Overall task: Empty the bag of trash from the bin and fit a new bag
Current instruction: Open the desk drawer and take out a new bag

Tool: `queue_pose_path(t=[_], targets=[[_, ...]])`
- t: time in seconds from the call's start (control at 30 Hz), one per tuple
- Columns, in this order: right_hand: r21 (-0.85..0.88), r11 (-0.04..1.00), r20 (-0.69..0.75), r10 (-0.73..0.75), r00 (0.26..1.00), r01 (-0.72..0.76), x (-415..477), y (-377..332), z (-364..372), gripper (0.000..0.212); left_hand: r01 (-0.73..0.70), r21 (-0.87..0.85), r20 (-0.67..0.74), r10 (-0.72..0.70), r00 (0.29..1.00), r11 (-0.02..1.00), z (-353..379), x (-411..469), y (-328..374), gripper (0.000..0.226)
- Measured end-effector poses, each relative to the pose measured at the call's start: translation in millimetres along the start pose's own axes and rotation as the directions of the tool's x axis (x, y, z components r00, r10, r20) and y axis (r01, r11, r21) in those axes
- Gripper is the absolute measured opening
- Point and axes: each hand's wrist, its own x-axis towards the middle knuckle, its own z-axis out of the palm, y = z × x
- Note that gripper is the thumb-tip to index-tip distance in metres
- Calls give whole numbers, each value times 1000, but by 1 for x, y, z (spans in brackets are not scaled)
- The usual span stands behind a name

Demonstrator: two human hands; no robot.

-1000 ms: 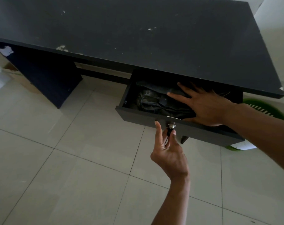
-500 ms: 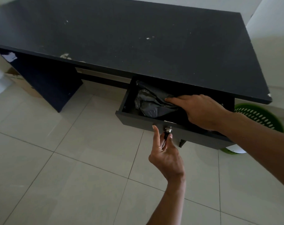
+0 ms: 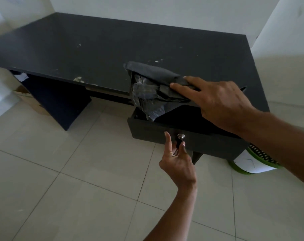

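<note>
My right hand (image 3: pixel 215 103) grips a crumpled black trash bag (image 3: pixel 151 89) and holds it above the open desk drawer (image 3: pixel 147 128), level with the desk edge; part of the bag still hangs down into the drawer. My left hand (image 3: pixel 178 159) is below the drawer front, with thumb and fingers pinching the small key in the silver lock (image 3: pixel 180 136). The green slotted bin (image 3: pixel 259 157) with a white liner stands on the floor to the right, mostly hidden behind the drawer and my right forearm.
A black desk (image 3: pixel 95 54) with scuffed white marks spans the upper view, with a dark side panel (image 3: pixel 57 100) at its left. A cardboard box (image 3: pixel 28 100) sits behind that panel. Pale floor tiles (image 3: pixel 78 188) fill the foreground and white walls stand behind.
My right hand closed on the black bag inside the drawer and lifted it up out of the drawer. My left hand stayed at the drawer lock.
</note>
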Motion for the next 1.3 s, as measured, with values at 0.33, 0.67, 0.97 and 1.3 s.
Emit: queue_pose_path(t=[0.33, 0.67, 0.97, 1.3], targets=[[71, 925, 281, 340, 897, -373, -26, 43, 65, 68, 78, 92, 47, -83, 995, 993, 31, 25, 0, 63], [158, 881, 357, 371, 858, -447, -27, 82, 85, 58, 10, 236, 96, -34, 995, 972, 66, 51, -9, 59], [190, 864, 319, 394, 862, -466, -28, 88, 97, 57, 25, 420, 153, -97, 983, 907, 101, 84, -16, 13], [207, 861, 315, 392, 865, -465, -28, 90, 99, 55, -294, 432, -37, 343, 939, 852, 36, 54, 14, 42]])
